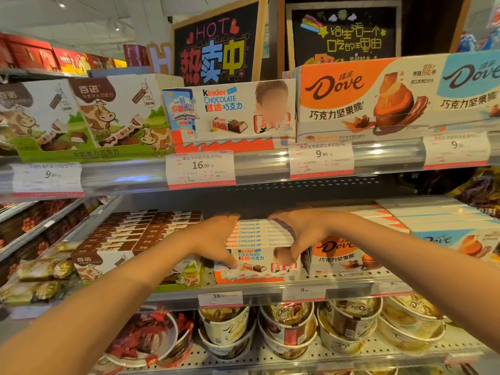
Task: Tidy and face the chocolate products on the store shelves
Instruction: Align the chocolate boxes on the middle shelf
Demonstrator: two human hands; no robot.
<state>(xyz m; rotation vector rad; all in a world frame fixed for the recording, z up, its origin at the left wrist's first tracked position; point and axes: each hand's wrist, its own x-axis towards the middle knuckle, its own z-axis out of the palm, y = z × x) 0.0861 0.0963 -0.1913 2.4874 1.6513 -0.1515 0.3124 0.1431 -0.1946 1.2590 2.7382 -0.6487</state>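
Both my hands reach to the centre of the frame, onto the row of white, orange and blue Kinder chocolate cartons [259, 262] standing on the perforated grey metal middle shelf [319, 278]. My left hand [216, 239] lies over the row's left end with its fingers pointing down the front carton's face, the fingertip touching it low on the left. My right hand [297, 234] arches over the right end, thumb and fingers curled down onto the front carton's right side; whether that grip is truly clamped on the carton or only resting against it I cannot tell, since the hand is blurred. Just right of the row stand the orange and white Dove chocolate boxes [341, 255]; just left, the brown and white cow-printed chocolate boxes [113, 239] in a green tray. In the upper middle of the frame, on the higher shelf, another white Kinder display carton [230, 115] faces out above a white price tag reading 16.90 [200, 167]. Along the bottom sit round gold Dove tubs [289, 326].
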